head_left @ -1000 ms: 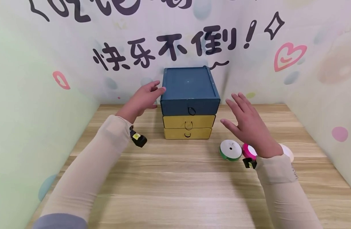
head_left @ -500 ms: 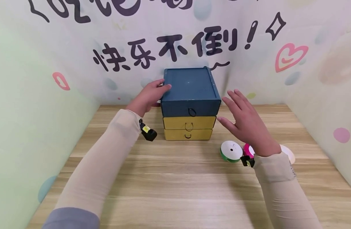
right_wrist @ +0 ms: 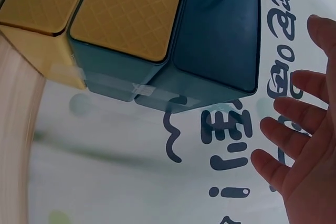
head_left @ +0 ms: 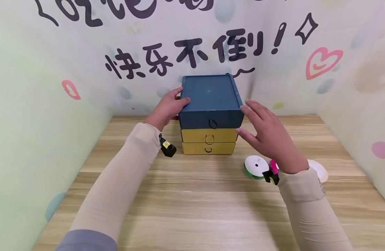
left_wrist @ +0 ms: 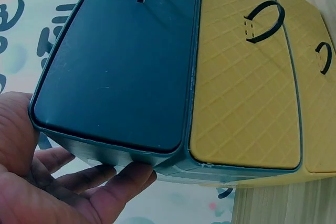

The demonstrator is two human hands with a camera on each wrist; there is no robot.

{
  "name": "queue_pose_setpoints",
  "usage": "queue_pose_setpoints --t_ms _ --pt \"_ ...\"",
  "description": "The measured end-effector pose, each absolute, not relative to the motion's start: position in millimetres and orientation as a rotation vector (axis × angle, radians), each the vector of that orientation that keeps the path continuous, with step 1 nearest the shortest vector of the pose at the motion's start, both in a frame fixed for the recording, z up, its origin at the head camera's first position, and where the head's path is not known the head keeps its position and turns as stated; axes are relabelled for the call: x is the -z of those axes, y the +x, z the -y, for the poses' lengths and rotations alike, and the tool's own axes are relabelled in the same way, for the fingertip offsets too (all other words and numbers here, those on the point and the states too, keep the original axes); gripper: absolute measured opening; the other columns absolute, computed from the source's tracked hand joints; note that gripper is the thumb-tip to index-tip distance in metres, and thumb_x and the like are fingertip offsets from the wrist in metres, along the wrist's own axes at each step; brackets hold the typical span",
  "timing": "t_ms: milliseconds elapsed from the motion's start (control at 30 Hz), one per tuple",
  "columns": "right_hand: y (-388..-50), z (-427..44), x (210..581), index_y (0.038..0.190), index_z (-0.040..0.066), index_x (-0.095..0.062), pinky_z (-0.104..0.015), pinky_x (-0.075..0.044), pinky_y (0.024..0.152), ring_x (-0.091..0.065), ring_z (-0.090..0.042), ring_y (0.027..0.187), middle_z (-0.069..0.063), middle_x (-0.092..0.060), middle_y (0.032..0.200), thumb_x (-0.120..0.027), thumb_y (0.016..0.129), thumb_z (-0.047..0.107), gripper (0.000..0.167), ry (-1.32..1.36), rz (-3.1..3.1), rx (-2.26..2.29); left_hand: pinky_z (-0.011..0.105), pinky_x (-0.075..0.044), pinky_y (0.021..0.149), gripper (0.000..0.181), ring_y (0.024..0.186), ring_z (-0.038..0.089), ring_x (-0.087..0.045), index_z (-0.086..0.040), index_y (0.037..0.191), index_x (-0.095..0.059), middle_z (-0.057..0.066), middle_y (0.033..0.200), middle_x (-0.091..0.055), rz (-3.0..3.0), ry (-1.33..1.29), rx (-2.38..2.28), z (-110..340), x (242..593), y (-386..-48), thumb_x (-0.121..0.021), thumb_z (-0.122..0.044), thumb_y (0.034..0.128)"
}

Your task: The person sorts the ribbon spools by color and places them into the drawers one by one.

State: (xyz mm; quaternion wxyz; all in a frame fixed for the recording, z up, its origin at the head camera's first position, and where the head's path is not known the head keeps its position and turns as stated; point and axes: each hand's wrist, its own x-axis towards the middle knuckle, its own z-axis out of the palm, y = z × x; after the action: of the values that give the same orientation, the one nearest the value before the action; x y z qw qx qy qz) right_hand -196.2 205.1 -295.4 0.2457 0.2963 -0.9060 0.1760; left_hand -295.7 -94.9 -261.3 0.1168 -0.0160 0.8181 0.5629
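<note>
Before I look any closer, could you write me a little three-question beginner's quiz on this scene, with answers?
1. True or false: the left grip touches the blue top drawer unit.
2. How many yellow drawer fronts are below that unit?
3. What colour is the side of the white-topped spool on the table?
A. Pink
B. Green
C. Black

Key:
1. True; the right grip is near the unit but apart from it, as the right wrist view shows.
2. Two.
3. B.
</note>
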Motion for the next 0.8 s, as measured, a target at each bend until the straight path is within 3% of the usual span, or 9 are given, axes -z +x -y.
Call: queue_pose_setpoints --t_ms 367,800 --pt "-192 -200 292 0.136 0.003 -0.058 -0.057 -0.041 0.103 -0.045 -0.036 0.132 -0.016 -0.048 0.146 -0.075 0.09 0.022 0.052 0.82 2.463 -0.553 0.054 -0.049 0.095 0.066 0.13 0.031 -0.05 -0.026 0.158 -0.029 0.008 0.157 -0.034 -2.395 -0.053 -1.654 96 258 -295 -0.06 -0.029 0.1002" --pt "-192 -194 294 0.129 0.004 -0.062 -0.052 -0.048 0.095 -0.057 -0.031 0.119 -0.012 -0.062 0.129 -0.071 0.093 0.019 0.04 0.905 2.454 -0.729 0.053 -0.048 0.096 0.066 0.131 0.031 -0.049 -0.026 0.159 -0.025 0.008 0.158 -0.033 -2.412 -0.063 -1.645 94 258 -291 -0.058 -0.029 0.1018"
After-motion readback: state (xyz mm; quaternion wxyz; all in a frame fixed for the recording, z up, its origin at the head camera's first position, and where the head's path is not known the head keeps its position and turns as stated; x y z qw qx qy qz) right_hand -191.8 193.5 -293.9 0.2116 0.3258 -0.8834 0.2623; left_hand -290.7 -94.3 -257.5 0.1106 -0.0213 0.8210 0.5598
